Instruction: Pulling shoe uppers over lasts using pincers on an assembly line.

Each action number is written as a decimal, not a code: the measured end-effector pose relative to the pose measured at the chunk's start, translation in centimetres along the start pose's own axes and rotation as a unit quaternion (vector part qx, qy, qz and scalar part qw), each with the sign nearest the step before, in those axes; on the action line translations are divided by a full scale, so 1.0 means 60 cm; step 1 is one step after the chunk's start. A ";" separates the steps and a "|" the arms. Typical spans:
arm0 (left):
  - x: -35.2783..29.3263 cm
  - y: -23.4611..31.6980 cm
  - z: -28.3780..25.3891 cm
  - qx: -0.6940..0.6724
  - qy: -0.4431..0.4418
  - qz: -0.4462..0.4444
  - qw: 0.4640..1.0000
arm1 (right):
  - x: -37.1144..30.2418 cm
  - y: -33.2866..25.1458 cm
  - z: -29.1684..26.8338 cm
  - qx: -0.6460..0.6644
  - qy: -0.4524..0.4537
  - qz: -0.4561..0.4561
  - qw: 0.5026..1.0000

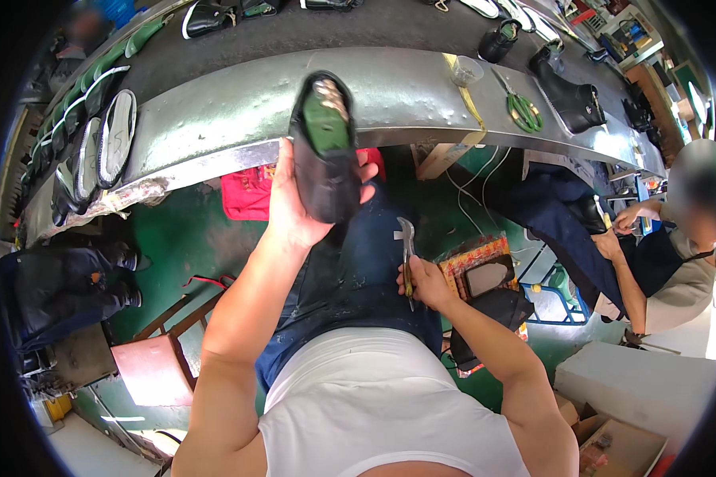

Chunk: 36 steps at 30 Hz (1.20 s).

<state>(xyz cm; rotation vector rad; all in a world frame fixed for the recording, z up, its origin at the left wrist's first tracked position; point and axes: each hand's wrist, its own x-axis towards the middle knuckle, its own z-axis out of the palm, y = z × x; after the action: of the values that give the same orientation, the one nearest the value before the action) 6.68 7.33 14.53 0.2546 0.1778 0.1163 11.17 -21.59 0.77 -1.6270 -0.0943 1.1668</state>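
Note:
My left hand [293,208] grips a black shoe [332,187] from below and holds it up in front of the metal-edged bench [215,87]. A green last [324,119] shows through the shoe's opening, with worn pale patches at its top. The fingers wrap the shoe's right side and the thumb presses its left. Lower down, above my right thigh, my right hand [427,284] is closed around the handle of lasting pliers [407,234], whose curved metal head points up. The pliers and the shoe are apart.
Shoe soles [117,137] and shoes line the bench's left end. Green-handled scissors [523,113], a clear cup [467,71] and a black boot [571,97] stand to the right. A red bag [245,195] hangs beneath. At right a person [684,278] works on a shoe; a stool [153,370] is left.

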 end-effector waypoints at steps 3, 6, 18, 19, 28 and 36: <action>0.015 0.019 -0.001 -0.044 -0.013 -0.008 0.999 | 0.001 0.006 -0.003 0.004 -0.001 -0.012 1.000; 0.029 0.034 0.001 -0.023 -0.006 0.005 1.000 | 0.000 0.002 0.000 0.000 0.000 -0.011 1.000; 0.018 0.002 -0.123 0.072 0.025 -0.006 0.997 | 0.010 0.003 -0.006 0.009 0.008 0.012 1.000; 0.019 0.000 -0.128 0.081 0.014 0.000 0.997 | 0.010 0.003 -0.007 0.003 0.009 0.016 1.000; 0.018 -0.003 -0.145 0.090 -0.029 -0.003 0.996 | 0.016 -0.005 -0.010 0.013 0.008 0.039 0.999; 0.090 0.096 -0.005 0.196 0.074 0.174 0.962 | 0.015 -0.009 -0.006 0.027 -0.007 0.065 0.997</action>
<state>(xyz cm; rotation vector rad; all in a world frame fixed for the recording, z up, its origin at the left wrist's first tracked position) 11.38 13.69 14.87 0.6742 0.3049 0.4533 12.16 -21.13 0.60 -1.5964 0.0361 1.2688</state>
